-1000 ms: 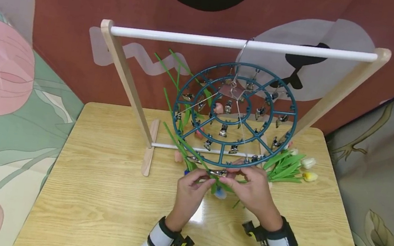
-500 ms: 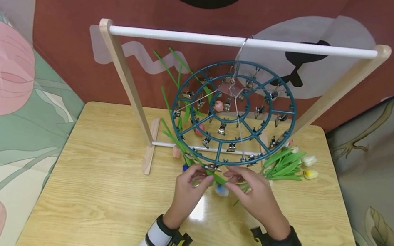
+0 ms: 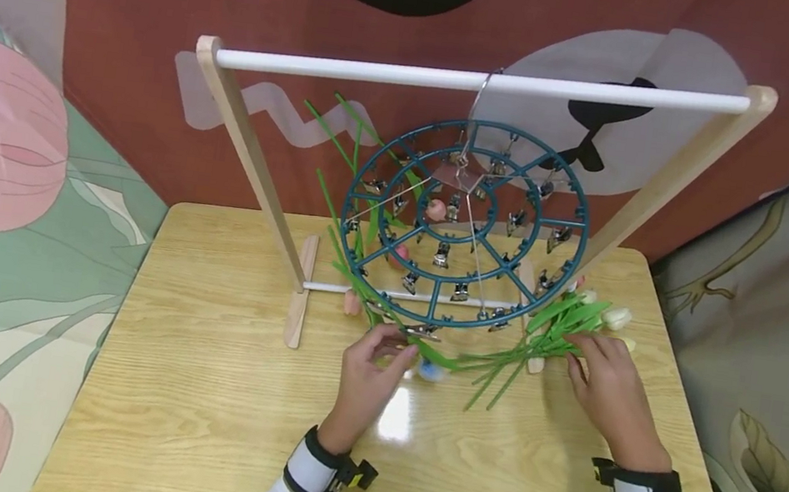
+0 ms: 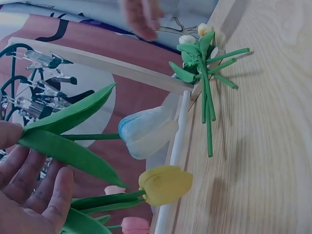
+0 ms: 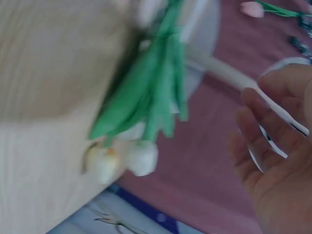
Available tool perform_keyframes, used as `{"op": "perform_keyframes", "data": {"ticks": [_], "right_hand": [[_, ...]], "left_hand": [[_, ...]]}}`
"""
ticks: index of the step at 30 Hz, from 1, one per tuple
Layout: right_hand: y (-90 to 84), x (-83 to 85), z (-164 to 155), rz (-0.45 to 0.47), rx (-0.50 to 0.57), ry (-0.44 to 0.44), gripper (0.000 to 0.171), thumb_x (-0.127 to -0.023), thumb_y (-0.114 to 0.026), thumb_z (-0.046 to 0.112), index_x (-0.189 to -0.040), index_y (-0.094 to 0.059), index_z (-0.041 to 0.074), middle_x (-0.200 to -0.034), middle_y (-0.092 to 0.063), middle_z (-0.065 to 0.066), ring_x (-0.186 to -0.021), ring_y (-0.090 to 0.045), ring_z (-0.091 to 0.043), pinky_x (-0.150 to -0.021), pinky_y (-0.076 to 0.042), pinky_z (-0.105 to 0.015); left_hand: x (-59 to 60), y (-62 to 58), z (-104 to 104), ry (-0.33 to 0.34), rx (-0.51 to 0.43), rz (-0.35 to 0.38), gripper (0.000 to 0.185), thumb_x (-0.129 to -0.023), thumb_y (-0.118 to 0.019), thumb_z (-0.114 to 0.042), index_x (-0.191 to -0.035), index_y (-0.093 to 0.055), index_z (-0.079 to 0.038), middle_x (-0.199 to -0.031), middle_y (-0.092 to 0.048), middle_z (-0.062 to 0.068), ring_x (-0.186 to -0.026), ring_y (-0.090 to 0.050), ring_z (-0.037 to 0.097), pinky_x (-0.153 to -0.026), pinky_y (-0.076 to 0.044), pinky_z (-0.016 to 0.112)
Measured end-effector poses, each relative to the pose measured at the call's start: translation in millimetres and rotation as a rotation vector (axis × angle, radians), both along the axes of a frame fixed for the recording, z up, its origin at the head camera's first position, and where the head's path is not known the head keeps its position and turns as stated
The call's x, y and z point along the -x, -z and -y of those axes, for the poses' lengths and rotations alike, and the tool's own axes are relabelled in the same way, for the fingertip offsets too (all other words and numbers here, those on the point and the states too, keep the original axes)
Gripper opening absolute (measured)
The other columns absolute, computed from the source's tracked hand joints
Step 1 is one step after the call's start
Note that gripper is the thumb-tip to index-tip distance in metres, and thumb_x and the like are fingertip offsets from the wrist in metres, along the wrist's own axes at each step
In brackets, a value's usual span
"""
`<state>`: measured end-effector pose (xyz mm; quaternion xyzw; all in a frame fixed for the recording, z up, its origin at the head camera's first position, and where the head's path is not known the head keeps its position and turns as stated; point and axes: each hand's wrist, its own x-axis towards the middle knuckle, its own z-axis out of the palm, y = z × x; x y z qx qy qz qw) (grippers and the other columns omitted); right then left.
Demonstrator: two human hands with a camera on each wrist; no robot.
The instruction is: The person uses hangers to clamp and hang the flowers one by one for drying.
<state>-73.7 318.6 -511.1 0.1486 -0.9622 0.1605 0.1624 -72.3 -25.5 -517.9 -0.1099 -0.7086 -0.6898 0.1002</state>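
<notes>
In the left wrist view, my left hand (image 4: 34,190) pinches a blue-and-white artificial tulip (image 4: 148,132) where its green leaves begin, thumb against fingers. From the head, that left hand (image 3: 372,377) is just below the front rim of a round teal clip hanger (image 3: 434,302), beside a metal clip (image 3: 422,331). My right hand (image 3: 612,390) is over at the right, by a bunch of tulips (image 3: 564,329) lying on the table. Its fingers are loosely bent and hold nothing in the right wrist view, apart from the bunch's white blooms (image 5: 142,158).
The hanger hooks onto the white top bar (image 3: 359,69) of a wooden-sided rack. A yellow tulip (image 4: 165,186) and pink tulips (image 3: 399,255) hang head-down from its left side. Several metal clips dangle under the rings. A patterned cloth (image 3: 118,115) stands behind the table (image 3: 191,402).
My right hand has left the clip at the hanger's front rim and moved right to the tulip bunch. My left hand stays near the clip, and the blue-and-white tulip hangs below it.
</notes>
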Motion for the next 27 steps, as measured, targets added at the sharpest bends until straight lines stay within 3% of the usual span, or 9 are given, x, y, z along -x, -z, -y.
{"op": "perform_keyframes", "data": {"ticks": [6,9,14,17,20,23,27], "right_hand": [[27.0,15.1,-17.4,-0.011,-0.069,-0.105,0.034,-0.075,-0.084,-0.010,-0.106,-0.072,-0.004,-0.109,-0.068,-0.023,-0.100,-0.061,-0.043,-0.083,-0.054,-0.054],[36.2,22.1,-22.9,-0.039,-0.108,-0.143,0.035,-0.074,-0.085,-0.008,-0.106,-0.073,-0.003,-0.110,-0.068,-0.023,-0.099,-0.061,-0.043,-0.079,-0.053,-0.053],[43.1,31.8,-30.8,-0.052,-0.192,-0.148,0.035,-0.072,-0.087,-0.006,-0.105,-0.074,0.000,-0.112,-0.067,-0.022,-0.099,-0.061,-0.043,-0.072,-0.053,-0.054],[45.3,36.5,-33.7,-0.039,-0.228,-0.148,0.033,-0.074,-0.085,-0.006,-0.104,-0.074,0.001,-0.113,-0.067,-0.022,-0.103,-0.060,-0.044,-0.075,-0.053,-0.057],[46.8,39.4,-34.5,-0.011,-0.251,-0.157,0.029,-0.078,-0.082,-0.007,-0.105,-0.073,0.001,-0.114,-0.067,-0.022,-0.106,-0.060,-0.044,-0.083,-0.053,-0.059],[46.6,40.2,-32.9,0.016,-0.279,-0.173,0.028,-0.080,-0.080,-0.007,-0.105,-0.072,0.002,-0.113,-0.068,-0.021,-0.108,-0.062,-0.043,-0.089,-0.053,-0.058],[42.2,36.7,-28.5,0.027,-0.305,-0.207,0.027,-0.081,-0.078,-0.008,-0.105,-0.070,0.002,-0.107,-0.071,-0.019,-0.104,-0.065,-0.041,-0.091,-0.054,-0.058]], "left_hand": [[-2.8,1.9,7.0,0.021,0.035,-0.014,0.016,-0.094,-0.073,-0.003,-0.110,-0.070,0.000,-0.106,-0.075,0.014,-0.095,-0.074,0.027,-0.081,-0.065,0.038],[-4.8,3.1,11.5,0.066,0.098,-0.054,0.012,-0.095,-0.072,-0.003,-0.107,-0.071,-0.002,-0.103,-0.076,0.012,-0.091,-0.074,0.022,-0.079,-0.065,0.033],[-10.4,1.7,15.9,0.238,0.251,-0.122,0.007,-0.095,-0.070,-0.002,-0.102,-0.072,-0.003,-0.099,-0.076,0.009,-0.086,-0.073,0.018,-0.076,-0.064,0.031],[-13.9,-1.5,15.2,0.349,0.348,-0.103,0.008,-0.098,-0.069,-0.008,-0.104,-0.073,-0.005,-0.100,-0.076,0.005,-0.091,-0.072,0.015,-0.078,-0.064,0.029],[-16.1,-4.2,11.7,0.416,0.436,-0.077,0.010,-0.100,-0.068,-0.014,-0.106,-0.073,-0.008,-0.103,-0.076,0.004,-0.097,-0.072,0.014,-0.083,-0.063,0.026],[-16.7,-4.3,6.6,0.425,0.521,-0.087,0.014,-0.099,-0.070,-0.018,-0.109,-0.073,-0.009,-0.108,-0.076,0.003,-0.103,-0.072,0.014,-0.090,-0.060,0.025],[-16.4,2.5,-0.7,0.387,0.680,-0.191,0.021,-0.098,-0.072,-0.022,-0.115,-0.072,-0.010,-0.117,-0.075,0.002,-0.112,-0.070,0.015,-0.098,-0.058,0.029]]}}
